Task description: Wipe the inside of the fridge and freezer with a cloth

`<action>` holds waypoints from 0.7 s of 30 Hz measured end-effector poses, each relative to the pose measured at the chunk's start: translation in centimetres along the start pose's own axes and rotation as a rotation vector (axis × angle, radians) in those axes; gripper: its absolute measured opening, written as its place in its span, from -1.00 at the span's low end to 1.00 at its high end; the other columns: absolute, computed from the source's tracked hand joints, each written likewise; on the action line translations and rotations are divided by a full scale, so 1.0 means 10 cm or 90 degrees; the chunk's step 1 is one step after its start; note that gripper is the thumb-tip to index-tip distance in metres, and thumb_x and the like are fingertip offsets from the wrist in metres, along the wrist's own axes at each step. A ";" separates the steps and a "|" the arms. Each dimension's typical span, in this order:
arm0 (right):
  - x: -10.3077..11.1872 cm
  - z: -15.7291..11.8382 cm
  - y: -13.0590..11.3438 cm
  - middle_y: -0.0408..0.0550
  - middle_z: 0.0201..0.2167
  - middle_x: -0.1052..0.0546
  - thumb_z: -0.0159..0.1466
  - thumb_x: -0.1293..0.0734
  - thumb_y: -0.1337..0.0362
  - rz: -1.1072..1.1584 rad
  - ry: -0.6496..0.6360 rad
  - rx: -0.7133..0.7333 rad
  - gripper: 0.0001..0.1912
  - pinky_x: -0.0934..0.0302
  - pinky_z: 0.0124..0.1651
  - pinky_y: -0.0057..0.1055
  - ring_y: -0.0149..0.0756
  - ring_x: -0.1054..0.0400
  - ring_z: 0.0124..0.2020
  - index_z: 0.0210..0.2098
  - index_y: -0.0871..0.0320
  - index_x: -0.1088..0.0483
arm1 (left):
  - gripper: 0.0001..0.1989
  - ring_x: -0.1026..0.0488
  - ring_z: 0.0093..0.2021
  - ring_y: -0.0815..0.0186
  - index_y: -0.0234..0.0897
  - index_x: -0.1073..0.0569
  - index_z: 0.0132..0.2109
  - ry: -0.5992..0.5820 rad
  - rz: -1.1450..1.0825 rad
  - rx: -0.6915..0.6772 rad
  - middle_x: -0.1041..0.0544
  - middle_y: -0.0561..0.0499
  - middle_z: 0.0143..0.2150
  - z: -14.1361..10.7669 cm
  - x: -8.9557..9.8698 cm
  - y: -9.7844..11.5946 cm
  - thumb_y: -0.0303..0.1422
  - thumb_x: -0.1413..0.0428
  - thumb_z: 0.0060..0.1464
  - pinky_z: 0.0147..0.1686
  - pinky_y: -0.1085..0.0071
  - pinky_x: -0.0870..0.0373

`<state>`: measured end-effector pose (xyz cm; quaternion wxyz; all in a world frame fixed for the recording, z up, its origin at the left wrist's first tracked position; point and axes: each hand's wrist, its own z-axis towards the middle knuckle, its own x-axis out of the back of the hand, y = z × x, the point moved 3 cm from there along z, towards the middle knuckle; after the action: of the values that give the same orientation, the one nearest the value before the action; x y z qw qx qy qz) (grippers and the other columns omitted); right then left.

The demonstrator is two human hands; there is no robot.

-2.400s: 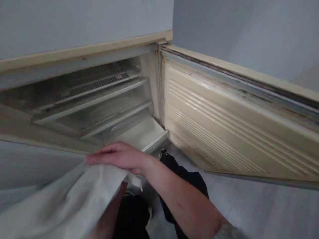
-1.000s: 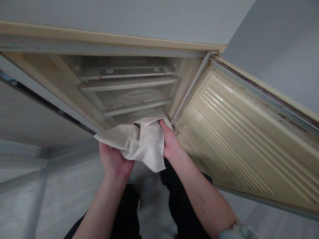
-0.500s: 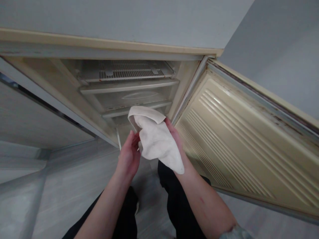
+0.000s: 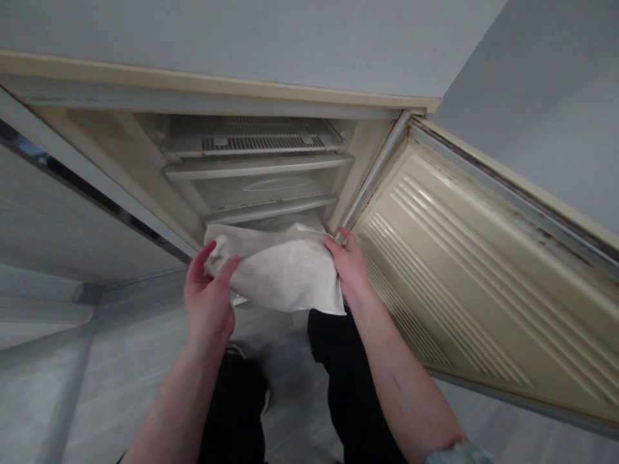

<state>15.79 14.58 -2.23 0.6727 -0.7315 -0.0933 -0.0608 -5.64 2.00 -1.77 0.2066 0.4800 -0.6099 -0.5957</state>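
A white cloth (image 4: 285, 270) is spread between my two hands, in front of the lower part of an open fridge or freezer compartment. My left hand (image 4: 210, 290) holds its left end, with thumb and fingers on the bunched edge. At the cloth's right edge, my right hand (image 4: 349, 261) grips it between thumb and fingers. The cloth hides part of the lowest section of the compartment. Above it are a clear-fronted drawer (image 4: 275, 185) and a wire shelf (image 4: 271, 143).
The cream door (image 4: 464, 277) stands open on the right, its seal stained. At the left is a pale cabinet panel (image 4: 72, 212). Below are a grey wood-look floor (image 4: 135, 361) and my legs in black trousers (image 4: 358, 386).
The cloth has gone from folded and drooping over my right hand to spread out wide. My left hand has moved left and now grips its end; my right hand has turned to its right edge.
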 end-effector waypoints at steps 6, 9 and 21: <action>0.02 -0.01 0.00 0.04 -0.13 -0.64 0.31 -0.39 0.09 -0.229 -0.175 0.127 -0.75 -0.26 0.15 -0.15 -0.08 -0.50 -0.03 -0.19 0.11 -0.61 | -0.57 -0.49 -0.22 0.04 -0.10 -0.66 -0.21 -0.211 0.484 -0.085 -0.54 0.00 -0.42 0.15 0.29 -0.12 -0.35 -0.40 -0.39 0.06 0.11 -0.39; -0.07 -0.13 0.09 0.05 -0.21 -0.61 0.03 -0.62 0.06 -0.404 -0.331 0.141 -0.64 -0.30 0.04 -0.20 -0.05 -0.49 -0.11 -0.25 0.11 -0.64 | -0.87 -0.44 -0.13 -0.11 -0.09 -0.60 -0.48 -0.216 0.537 -0.227 -0.41 -0.06 -0.50 0.14 0.36 -0.09 -0.33 -0.35 -0.31 0.29 -0.07 -0.13; -0.48 -0.32 0.01 -0.10 -0.57 -0.41 0.41 -0.28 0.06 -0.409 -0.345 0.093 -0.50 -0.06 -0.30 -0.39 -0.33 -0.27 -0.43 -0.60 0.17 -0.35 | -0.66 -0.44 -0.47 0.08 -0.15 -0.34 -0.46 -0.246 0.860 -0.283 -0.45 -0.09 -0.51 -0.19 0.16 0.05 -0.08 -0.02 0.19 -0.40 0.27 -0.21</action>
<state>11.21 11.15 -3.08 0.6209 -0.6051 -0.4939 -0.0660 -4.97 -0.42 -1.39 0.5101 -0.1670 -0.6628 -0.5221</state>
